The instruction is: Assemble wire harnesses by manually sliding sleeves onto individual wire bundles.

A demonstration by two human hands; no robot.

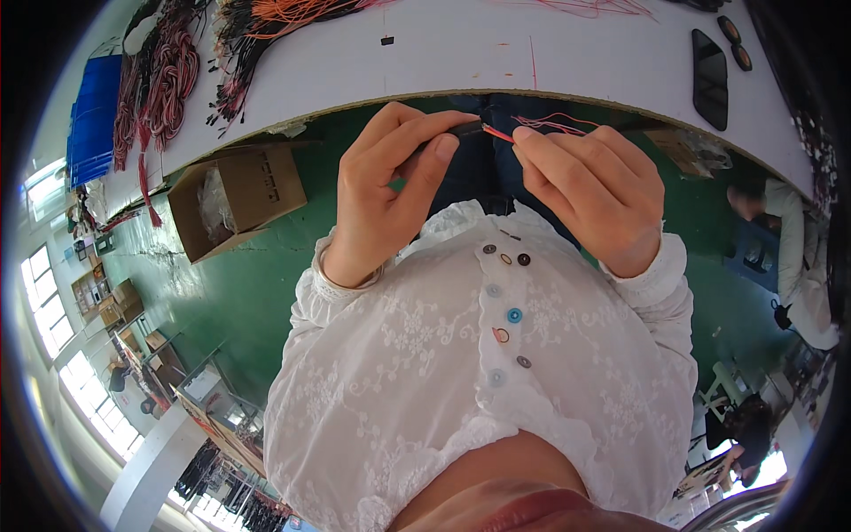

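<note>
White blouse (399,355) nearest, left hand (383,173) pinches a black piece (466,139) (right hand (603,191) pinching red wires (499,134)).

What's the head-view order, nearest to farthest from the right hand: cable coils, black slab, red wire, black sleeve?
1. Red wire: in the right hand's fingertips.
2. Black sleeve: just left, in the left hand.
3. Black slab: on the table, right side.
4. Cable coils: table's far left.
</note>
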